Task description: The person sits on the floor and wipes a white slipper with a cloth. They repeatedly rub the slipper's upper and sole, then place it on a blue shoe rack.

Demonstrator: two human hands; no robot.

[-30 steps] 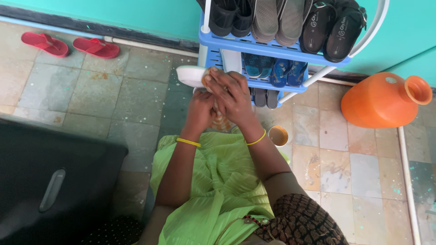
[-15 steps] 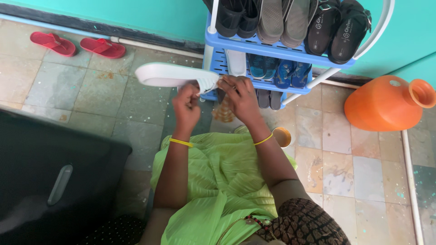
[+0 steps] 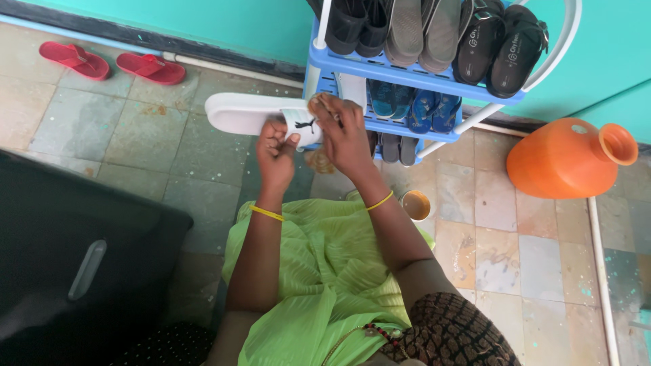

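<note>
A white slide sandal (image 3: 244, 112) is held level in front of me, its toe pointing left and its strap at the right end. My left hand (image 3: 277, 150) grips the sandal from below at the strap. My right hand (image 3: 339, 129) presses a small orange-brown cloth or sponge (image 3: 316, 106) against the strap's right side. A patterned rag (image 3: 319, 161) lies on the floor under my hands.
A blue shoe rack (image 3: 407, 74) stands just behind the sandal, holding black, grey and blue footwear. An orange jug (image 3: 566, 157) lies on its side at the right. A small cup (image 3: 416, 204) sits by my right forearm. Red flip-flops (image 3: 108, 63) lie far left; a black case (image 3: 74, 264) fills the lower left.
The sandal swung out to the left and turned level; the strap now faces up. My right hand shifted onto the strap with the cloth, and my left hand moved up under it.
</note>
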